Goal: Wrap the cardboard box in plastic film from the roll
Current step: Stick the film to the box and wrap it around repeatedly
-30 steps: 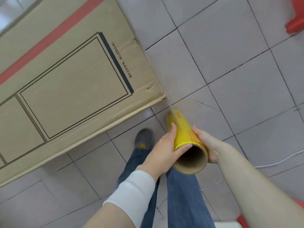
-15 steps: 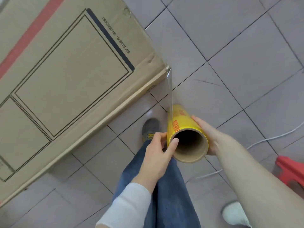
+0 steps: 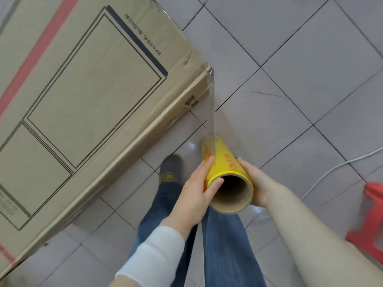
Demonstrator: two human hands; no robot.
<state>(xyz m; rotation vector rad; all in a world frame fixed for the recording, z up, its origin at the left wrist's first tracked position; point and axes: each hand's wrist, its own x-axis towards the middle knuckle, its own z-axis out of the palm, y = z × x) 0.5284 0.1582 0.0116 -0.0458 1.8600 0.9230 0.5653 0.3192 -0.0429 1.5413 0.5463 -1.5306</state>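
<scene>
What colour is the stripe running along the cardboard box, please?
Red, on the stripe of the box, in the head view.

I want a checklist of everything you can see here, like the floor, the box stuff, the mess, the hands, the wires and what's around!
Surface: grey tiled floor, one tile cracked.
Job's things: large cardboard box standing on the floor; yellow film roll held upright; clear plastic film stretched from roll to the box corner.
Clutter: nothing seen.
Hands: left hand and right hand grip the roll on opposite sides.
Cables: white cable lying across the tiles, right.
Surroundings: red plastic stool at right edge; person's jeans and grey shoe below.
</scene>
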